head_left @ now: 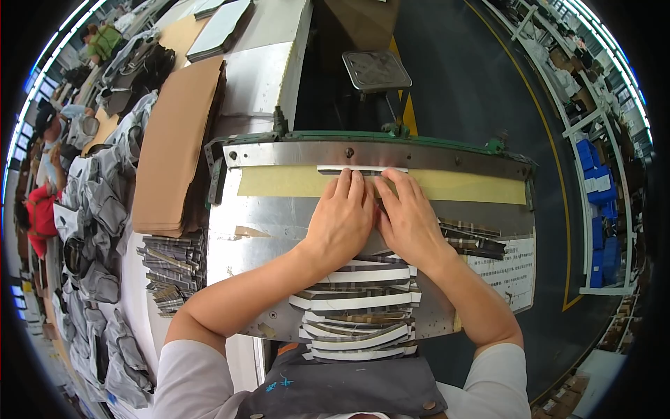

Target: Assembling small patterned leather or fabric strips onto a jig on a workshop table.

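Note:
A narrow strip (326, 169), white along its far side and dark along its near side, lies against a long metal bar (279, 153). My left hand (342, 216) presses its stretched fingertips on the strip's middle. My right hand (412, 220) rests beside it, fingers spread, with fingertips at the strip's right part. Both thumbs are largely hidden. Under the hands runs a yellow band (474, 187) on the metal table plate (258, 216). Nearer me, between my forearms, several white-edged plaid strips (359, 302) lie in a stack.
More dark strips (471, 237) lie right of my right hand, partly over a printed sheet (506, 272). On the left are brown boards (178, 146), a strip pile (174, 269) and grey garments (98, 209). A stool (377, 70) stands beyond the bar; people work far left.

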The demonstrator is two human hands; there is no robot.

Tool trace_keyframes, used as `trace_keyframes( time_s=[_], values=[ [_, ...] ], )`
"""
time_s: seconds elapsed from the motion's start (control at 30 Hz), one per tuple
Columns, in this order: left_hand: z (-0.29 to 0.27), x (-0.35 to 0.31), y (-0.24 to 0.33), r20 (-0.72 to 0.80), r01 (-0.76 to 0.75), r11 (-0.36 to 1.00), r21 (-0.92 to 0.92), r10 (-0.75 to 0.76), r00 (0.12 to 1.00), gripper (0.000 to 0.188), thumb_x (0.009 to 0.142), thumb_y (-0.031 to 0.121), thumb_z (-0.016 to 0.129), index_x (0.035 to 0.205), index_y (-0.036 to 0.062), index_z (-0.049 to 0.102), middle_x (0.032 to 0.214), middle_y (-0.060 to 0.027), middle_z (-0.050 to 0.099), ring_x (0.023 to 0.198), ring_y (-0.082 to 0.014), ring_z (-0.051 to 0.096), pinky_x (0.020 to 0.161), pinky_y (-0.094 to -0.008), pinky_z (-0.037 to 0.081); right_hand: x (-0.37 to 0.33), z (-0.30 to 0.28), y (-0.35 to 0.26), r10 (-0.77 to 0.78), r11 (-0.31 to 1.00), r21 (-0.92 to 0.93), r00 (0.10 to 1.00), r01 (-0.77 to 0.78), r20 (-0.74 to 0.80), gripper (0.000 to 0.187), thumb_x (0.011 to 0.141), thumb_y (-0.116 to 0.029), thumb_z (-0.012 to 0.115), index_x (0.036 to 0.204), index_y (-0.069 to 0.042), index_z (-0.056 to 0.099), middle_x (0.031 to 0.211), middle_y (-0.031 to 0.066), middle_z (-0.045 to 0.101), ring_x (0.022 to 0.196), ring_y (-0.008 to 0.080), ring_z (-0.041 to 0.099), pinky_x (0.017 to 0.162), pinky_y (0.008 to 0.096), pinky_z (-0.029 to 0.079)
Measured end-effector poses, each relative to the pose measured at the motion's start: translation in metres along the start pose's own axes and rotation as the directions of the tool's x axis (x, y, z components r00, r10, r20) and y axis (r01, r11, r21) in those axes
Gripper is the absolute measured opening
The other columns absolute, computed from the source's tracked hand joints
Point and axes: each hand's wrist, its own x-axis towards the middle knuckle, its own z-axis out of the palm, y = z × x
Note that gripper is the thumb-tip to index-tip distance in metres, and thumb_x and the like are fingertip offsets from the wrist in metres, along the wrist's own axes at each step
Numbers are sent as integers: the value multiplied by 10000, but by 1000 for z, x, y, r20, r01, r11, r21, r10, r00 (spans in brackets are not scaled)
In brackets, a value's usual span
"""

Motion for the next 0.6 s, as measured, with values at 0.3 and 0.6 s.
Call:
trace_keyframes(
  time_s=[0.3,0.6],
  values=[
    [-7,3,0,39,63,986,-154,-58,998,376,851,187,645,1173,-6,615,1043,-154,570,1056,-315,534,937,-433,452,1,-13,3,31,995,100,992,-19,-126,512,787,25,592,1296,29,527,1243,162,539,1203,350,497,1045,450,399],
    [-10,2,-12,60,-147,976,-162,158,986,227,814,151,661,958,-23,636,1099,-171,571,1071,-328,553,926,-421,473,-5,-13,3,-26,999,43,999,25,29,538,805,13,604,1334,43,511,1359,187,537,1279,319,491,1054,425,416]
  ],
)
